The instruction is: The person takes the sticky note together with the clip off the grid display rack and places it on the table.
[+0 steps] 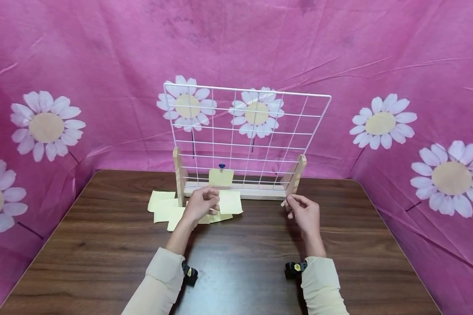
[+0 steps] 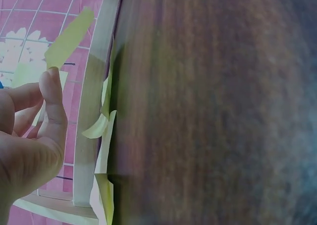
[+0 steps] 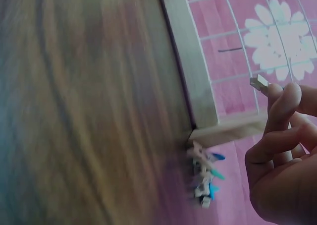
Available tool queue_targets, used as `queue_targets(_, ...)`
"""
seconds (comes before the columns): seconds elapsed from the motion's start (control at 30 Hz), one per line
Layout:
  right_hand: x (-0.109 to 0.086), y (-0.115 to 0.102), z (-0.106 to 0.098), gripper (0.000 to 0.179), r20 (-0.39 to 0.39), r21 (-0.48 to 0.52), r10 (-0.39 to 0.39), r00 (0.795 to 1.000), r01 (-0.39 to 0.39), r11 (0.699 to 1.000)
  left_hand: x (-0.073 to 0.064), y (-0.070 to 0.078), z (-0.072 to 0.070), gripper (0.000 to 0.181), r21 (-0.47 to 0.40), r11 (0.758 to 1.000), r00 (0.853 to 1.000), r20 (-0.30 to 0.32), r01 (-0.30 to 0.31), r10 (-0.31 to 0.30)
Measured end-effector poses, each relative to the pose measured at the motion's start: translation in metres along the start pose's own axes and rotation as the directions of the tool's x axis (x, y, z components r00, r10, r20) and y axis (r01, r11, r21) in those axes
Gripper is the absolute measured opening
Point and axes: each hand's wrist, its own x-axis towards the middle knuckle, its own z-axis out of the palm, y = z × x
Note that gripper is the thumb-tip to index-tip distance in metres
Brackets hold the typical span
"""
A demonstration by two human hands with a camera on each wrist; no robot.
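My left hand (image 1: pixel 199 205) pinches a pale yellow sticky note (image 1: pixel 231 202) between thumb and finger, just in front of the rack's base. The note stands upright, seen nearly edge-on in the left wrist view. Further right, my right hand (image 1: pixel 306 213) pinches a small wooden clothespin (image 3: pixel 259 83), its squared ends pointing out past the fingertips. A white wire grid rack (image 1: pixel 244 90) rises behind both hands on a wooden base (image 1: pixel 256 192). Low on the grid hangs another yellow note (image 1: pixel 221 178), under a clip with a dark blue heart (image 1: pixel 222 166).
Several loose yellow notes (image 1: pixel 165 212) overlap on the table around the rack's left foot. By the right foot, a small heap of clothespins (image 3: pixel 204 178) with coloured tops shows in the right wrist view. Pink flowered cloth (image 1: pixel 114 65) encloses the brown table (image 1: pixel 236 271).
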Motion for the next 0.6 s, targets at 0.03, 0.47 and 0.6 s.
queue_targets(0.03,0.000,0.001,-0.002,0.024,-0.001,-0.003,0.013,1.000,-0.013,1.000,0.000,-0.001,0.000,0.023,0.001,1.000,1.000,0.004,0.001,-0.001)
queue_targets(0.47,-0.001,0.009,-0.017,0.024,-0.002,-0.061,0.081,0.997,-0.081,0.995,0.000,-0.011,0.000,0.019,0.038,0.999,0.999,0.032,-0.012,0.011)
queue_targets(0.6,-0.001,0.012,-0.023,0.027,0.026,-0.129,0.138,0.990,-0.133,0.983,0.000,-0.014,0.000,0.020,0.043,0.999,0.999,0.045,-0.004,0.002)
